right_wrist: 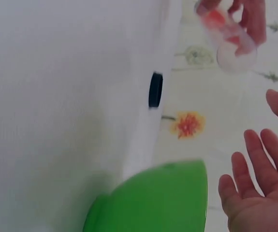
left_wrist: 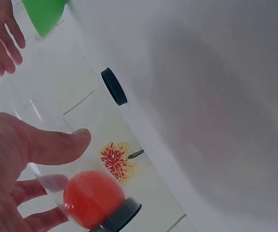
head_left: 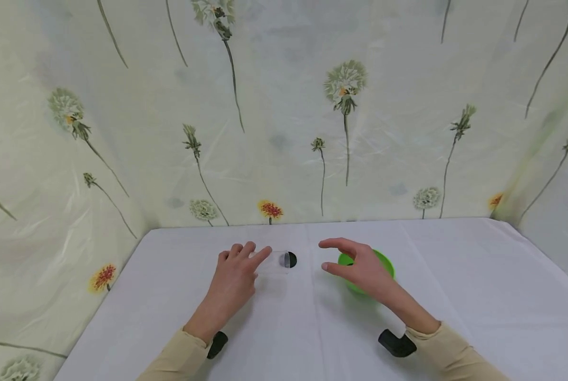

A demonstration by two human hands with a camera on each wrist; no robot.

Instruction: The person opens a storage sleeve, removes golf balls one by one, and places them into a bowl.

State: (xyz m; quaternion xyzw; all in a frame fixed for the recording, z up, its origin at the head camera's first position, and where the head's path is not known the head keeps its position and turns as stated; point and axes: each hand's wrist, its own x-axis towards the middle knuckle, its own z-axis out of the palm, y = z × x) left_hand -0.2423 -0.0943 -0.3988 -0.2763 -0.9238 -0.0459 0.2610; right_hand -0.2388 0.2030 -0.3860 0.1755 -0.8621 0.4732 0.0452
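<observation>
My left hand (head_left: 236, 270) grips a clear plastic tube (head_left: 274, 267) over the table. In the left wrist view a red-orange ball (left_wrist: 93, 198) sits inside the tube, by a black cap (left_wrist: 122, 216) at one end; the other end points toward the right hand. A loose black lid (right_wrist: 155, 90) lies on the table between the hands, partly seen through the tube in the head view. My right hand (head_left: 362, 267), fingers apart and holding nothing, hovers above a green bowl (head_left: 387, 263). The hand covers much of the bowl's inside, where something dark shows.
A white cloth covers the table (head_left: 284, 338). A flower-printed sheet (head_left: 284, 132) hangs behind and at both sides, meeting the table's back edge. A black wrist device (head_left: 397, 343) is on the right wrist, another (head_left: 217, 345) on the left.
</observation>
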